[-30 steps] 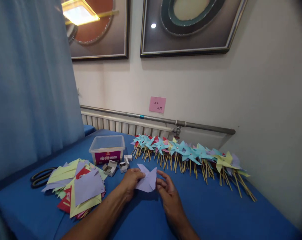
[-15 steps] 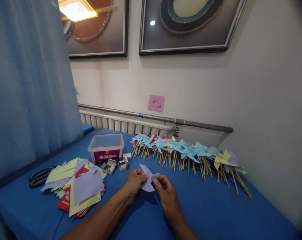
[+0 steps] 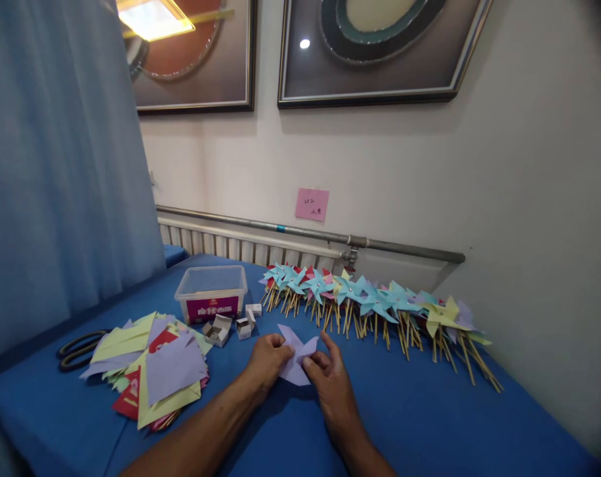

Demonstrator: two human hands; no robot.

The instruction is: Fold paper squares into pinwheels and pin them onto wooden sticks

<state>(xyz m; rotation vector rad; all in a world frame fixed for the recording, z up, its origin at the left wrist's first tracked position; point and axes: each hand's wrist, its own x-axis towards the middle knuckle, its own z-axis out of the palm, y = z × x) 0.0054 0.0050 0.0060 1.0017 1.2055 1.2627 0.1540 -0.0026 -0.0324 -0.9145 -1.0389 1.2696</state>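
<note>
Your left hand [image 3: 269, 362] pinches winged lilac paper [image 3: 295, 372]; your right hand [image 3: 332, 384], grip unclear, now lifts its forefinger, likely shaping the paper.

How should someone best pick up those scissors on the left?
Probably by the black handle loops, coming from the left: they jut out onto the blue cloth, while the other end hides under the paper pile. The left hand is nearer but pinches purple paper.

Matt paper pinwheel [image 3: 295, 375], plastic tub [image 3: 211, 279] (rather glossy), wooden sticks [image 3: 376, 331]
</note>
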